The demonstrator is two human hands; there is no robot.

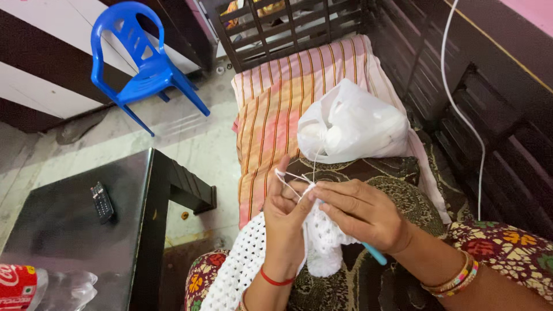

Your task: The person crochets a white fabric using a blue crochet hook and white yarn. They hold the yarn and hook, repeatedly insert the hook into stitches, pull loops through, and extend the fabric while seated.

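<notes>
A striped cushion (288, 98) and white plastic bag (354, 124) lie on the wooden sofa (495, 138); a remote (102, 202) rests on the dark desk (69, 242).

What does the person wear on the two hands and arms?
The left hand is bare, with a thin red thread band around its wrist. The right hand is bare too; its wrist carries several thin bangles in gold, pink and green. No rings are visible. A sleeve with a floral print in maroon, yellow and green shows near the right arm.
</notes>
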